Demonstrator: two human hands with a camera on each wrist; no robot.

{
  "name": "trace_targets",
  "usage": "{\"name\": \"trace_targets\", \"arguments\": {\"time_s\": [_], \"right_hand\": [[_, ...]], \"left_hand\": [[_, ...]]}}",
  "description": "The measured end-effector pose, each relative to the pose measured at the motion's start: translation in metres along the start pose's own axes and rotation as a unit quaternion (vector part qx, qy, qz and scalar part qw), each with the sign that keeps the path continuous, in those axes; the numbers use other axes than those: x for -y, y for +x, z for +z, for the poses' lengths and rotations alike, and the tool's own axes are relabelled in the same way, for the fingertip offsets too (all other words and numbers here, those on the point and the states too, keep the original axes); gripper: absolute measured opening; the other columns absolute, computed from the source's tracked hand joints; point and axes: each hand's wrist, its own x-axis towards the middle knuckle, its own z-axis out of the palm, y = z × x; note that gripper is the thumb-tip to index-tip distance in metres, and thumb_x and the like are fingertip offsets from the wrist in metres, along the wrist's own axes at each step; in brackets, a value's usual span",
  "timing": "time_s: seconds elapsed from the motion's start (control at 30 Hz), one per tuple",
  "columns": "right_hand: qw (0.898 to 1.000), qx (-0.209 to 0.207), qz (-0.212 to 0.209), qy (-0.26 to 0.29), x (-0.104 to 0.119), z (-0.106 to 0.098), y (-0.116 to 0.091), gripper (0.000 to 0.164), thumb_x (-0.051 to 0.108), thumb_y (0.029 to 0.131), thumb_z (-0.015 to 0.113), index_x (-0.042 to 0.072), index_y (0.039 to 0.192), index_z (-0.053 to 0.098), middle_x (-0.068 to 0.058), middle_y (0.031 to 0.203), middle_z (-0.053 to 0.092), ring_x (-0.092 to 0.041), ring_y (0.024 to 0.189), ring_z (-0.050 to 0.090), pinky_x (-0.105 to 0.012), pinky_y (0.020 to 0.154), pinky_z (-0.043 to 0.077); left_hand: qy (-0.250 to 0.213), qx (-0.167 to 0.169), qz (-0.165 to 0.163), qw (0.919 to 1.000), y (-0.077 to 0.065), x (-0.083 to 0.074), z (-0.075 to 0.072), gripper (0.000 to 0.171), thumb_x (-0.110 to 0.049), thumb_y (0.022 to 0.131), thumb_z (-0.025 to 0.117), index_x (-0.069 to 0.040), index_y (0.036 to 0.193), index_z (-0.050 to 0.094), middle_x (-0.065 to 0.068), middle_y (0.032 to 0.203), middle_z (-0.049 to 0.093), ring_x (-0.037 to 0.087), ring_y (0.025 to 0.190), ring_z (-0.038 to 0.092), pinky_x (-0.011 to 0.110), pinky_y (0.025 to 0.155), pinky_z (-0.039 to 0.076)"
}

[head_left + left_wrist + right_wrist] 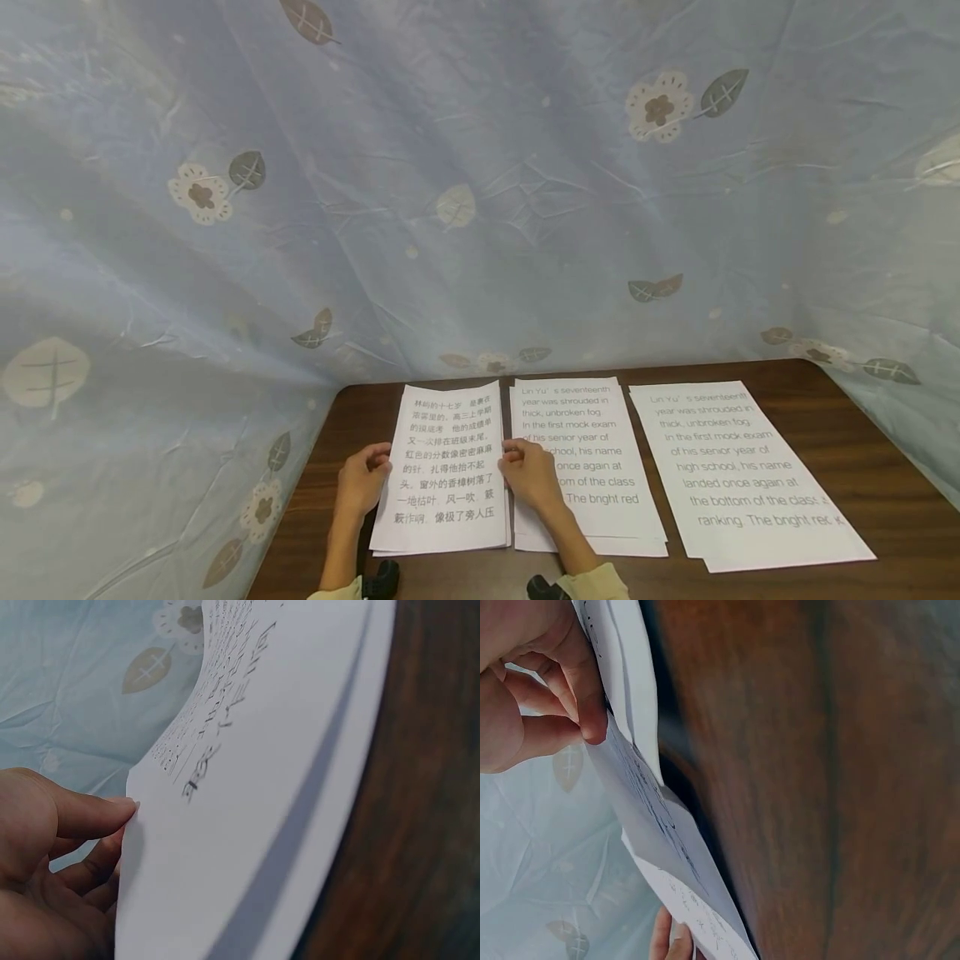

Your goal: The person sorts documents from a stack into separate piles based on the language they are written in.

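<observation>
A white sheet with Chinese text [442,533] lies over a stack in front of me, its surface slightly bowed. My left hand [363,482] pinches the sheet's left edge between thumb and fingers. At its right edge, my right hand [531,477] pinches the paper, thumb and forefinger meeting on the margin in the right wrist view. In the left wrist view the held sheet [247,817] curves away from the thumb, with a shadowed gap above the paper beneath. The right hand covers part of the middle stack of English text sheets [577,521].
Another stack of English text sheets [750,475] lies to the right, its sheets slightly offset. All the stacks rest on a dark brown wooden table [840,433]. A pale blue curtain with leaves and flowers [540,217] hangs behind and to the left.
</observation>
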Motion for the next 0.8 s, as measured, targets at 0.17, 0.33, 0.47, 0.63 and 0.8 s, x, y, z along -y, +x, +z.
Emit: {"name": "trace_targets", "arguments": {"time_s": [0.17, 0.33, 0.47, 0.63, 0.8], "right_hand": [[1.0, -0.004, -0.005, -0.01, 0.0005, 0.0007, -0.0002, 0.036, 0.002, 0.094, 0.07, -0.01, 0.127, 0.07, -0.009, 0.091, 0.074, -0.011, 0.061, 0.068, -0.022, 0.055, 0.056], [1.0, -0.004, -0.006, -0.016, 0.0024, 0.0007, -0.0008, 0.036, 0.002, 0.093, 0.07, -0.01, 0.127, 0.07, -0.009, 0.09, 0.075, -0.011, 0.06, 0.068, -0.021, 0.055, 0.056], [1.0, -0.005, -0.008, -0.025, 0.0059, -0.0003, -0.0014, 0.036, 0.003, 0.092, 0.072, -0.009, 0.126, 0.072, -0.01, 0.092, 0.076, -0.011, 0.062, 0.069, -0.022, 0.056, 0.056], [0.998, -0.011, -0.016, -0.056, 0.0084, -0.0003, -0.0017, 0.031, 0.005, 0.091, 0.073, -0.005, 0.12, 0.076, -0.008, 0.091, 0.076, -0.01, 0.07, 0.068, -0.021, 0.061, 0.056], [0.997, -0.017, -0.022, -0.077, 0.009, -0.0002, -0.0031, 0.026, 0.005, 0.09, 0.074, -0.002, 0.115, 0.079, -0.005, 0.088, 0.074, -0.01, 0.072, 0.066, -0.021, 0.062, 0.054]], "left_hand": [[0.003, 0.0, -0.001, 1.0, 0.0, -0.0002, -0.0002, 0.031, 0.0, 0.1, 0.065, 0.001, 0.13, 0.073, 0.016, 0.107, 0.074, 0.027, 0.095, 0.066, 0.032, 0.079, 0.05], [0.006, -0.002, -0.006, 1.0, -0.0001, 0.0009, 0.0002, 0.031, 0.0, 0.1, 0.065, 0.0, 0.13, 0.073, 0.016, 0.108, 0.075, 0.026, 0.095, 0.066, 0.031, 0.079, 0.05], [0.004, -0.004, -0.009, 0.9999, -0.0005, 0.0, 0.0, 0.031, -0.001, 0.1, 0.065, 0.0, 0.13, 0.073, 0.016, 0.108, 0.074, 0.026, 0.094, 0.066, 0.029, 0.077, 0.05], [0.011, -0.005, -0.004, 0.9999, -0.0003, -0.0006, -0.0016, 0.031, -0.001, 0.1, 0.065, 0.001, 0.13, 0.073, 0.016, 0.107, 0.074, 0.027, 0.094, 0.065, 0.03, 0.078, 0.049], [0.032, -0.009, 0.009, 0.9994, 0.0008, 0.0003, -0.004, 0.031, -0.004, 0.099, 0.066, 0.002, 0.129, 0.073, 0.016, 0.104, 0.075, 0.027, 0.092, 0.066, 0.032, 0.077, 0.049]]}}
